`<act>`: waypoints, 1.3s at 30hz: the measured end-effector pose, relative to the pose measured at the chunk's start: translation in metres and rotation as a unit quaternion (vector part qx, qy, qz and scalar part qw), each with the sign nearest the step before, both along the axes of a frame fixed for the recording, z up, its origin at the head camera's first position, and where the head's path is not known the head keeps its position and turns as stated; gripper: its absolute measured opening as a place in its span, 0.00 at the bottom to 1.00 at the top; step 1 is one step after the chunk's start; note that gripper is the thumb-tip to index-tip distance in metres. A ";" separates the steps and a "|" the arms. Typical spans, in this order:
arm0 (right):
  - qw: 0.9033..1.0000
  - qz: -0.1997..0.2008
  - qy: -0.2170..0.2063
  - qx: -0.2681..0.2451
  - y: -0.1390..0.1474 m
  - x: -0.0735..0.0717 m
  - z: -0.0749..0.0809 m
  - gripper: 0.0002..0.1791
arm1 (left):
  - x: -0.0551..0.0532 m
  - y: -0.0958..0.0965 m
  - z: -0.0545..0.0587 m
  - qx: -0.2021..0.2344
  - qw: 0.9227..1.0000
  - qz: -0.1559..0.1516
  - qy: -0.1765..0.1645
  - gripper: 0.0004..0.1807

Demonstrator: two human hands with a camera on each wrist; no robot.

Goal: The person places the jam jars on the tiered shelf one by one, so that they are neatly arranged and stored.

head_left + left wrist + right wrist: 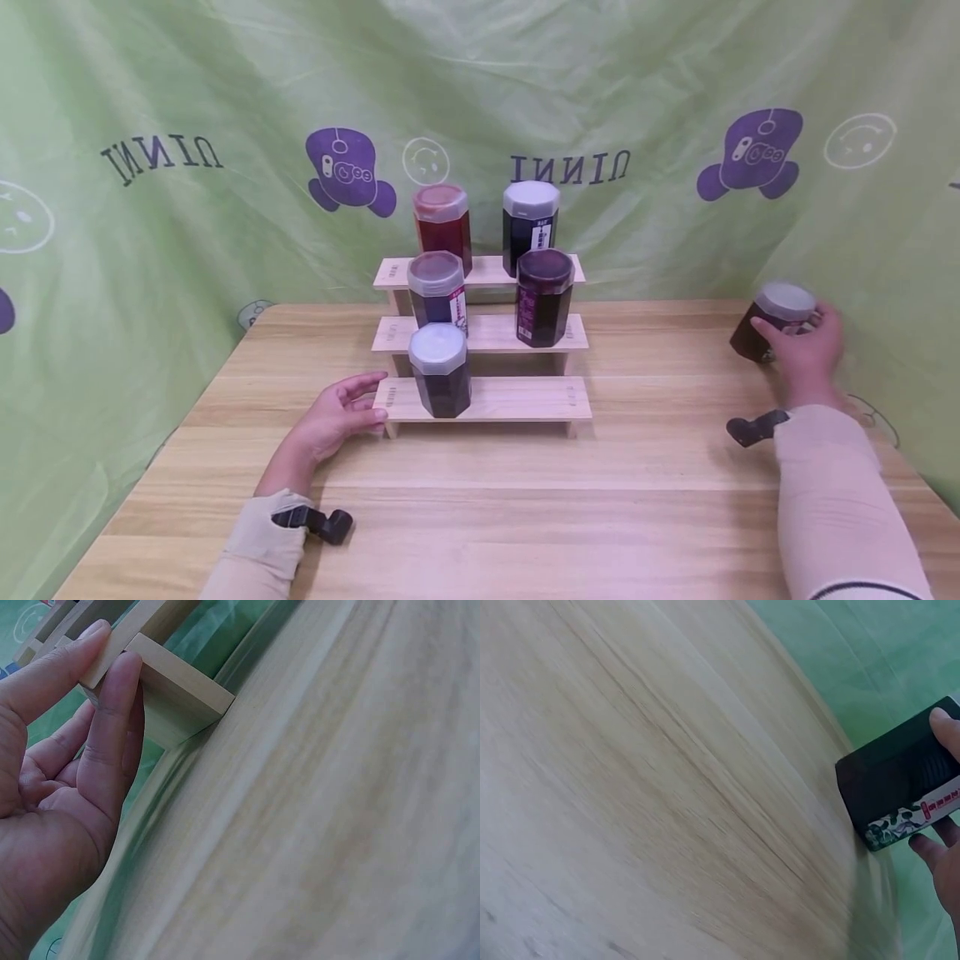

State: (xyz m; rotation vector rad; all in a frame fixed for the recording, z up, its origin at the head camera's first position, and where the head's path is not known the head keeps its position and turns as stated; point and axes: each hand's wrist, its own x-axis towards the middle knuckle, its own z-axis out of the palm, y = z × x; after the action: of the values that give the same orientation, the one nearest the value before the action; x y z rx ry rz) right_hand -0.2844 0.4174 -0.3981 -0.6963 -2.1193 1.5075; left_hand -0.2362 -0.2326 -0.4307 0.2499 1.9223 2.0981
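Observation:
At the table's right side my right hand [813, 358] grips a dark jar [757, 333] with a pale lid, thumb on one side and fingers on the other. The jar tilts, and the right wrist view shows a printed label [922, 814] along it. My left hand [341, 417] pinches the left end of the lowest step of a three-step wooden rack [525, 400]. In the left wrist view its thumb and a fingertip lie at the corner of the wooden board [184, 675]. A dark jar [441, 375] with a whitish lid stands on that lowest step.
On the middle step stand a pale-lidded jar [435, 287] and a dark-lidded jar [543, 300]. The top step bears a red jar [444, 229] and a white-lidded jar [528, 225]. A green printed curtain [637, 225] hangs behind the wooden table [525, 517].

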 end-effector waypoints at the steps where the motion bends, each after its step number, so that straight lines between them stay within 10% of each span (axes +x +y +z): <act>1: 1.000 -0.006 -0.001 0.001 -0.001 -0.001 0.000 0.53 | 0.000 0.000 0.000 -0.001 1.000 0.000 0.001 0.42; 39: 0.998 -0.042 -0.006 -0.056 -0.027 0.019 -0.007 0.58 | -0.001 -0.001 -0.003 0.000 1.000 -0.003 -0.001 0.42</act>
State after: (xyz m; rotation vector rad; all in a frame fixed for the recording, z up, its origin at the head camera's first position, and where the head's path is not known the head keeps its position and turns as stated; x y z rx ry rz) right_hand -0.2651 0.3903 -0.4056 -0.8258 -2.0002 1.5887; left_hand -0.2376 -0.2332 -0.4336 0.2542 1.9181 2.0936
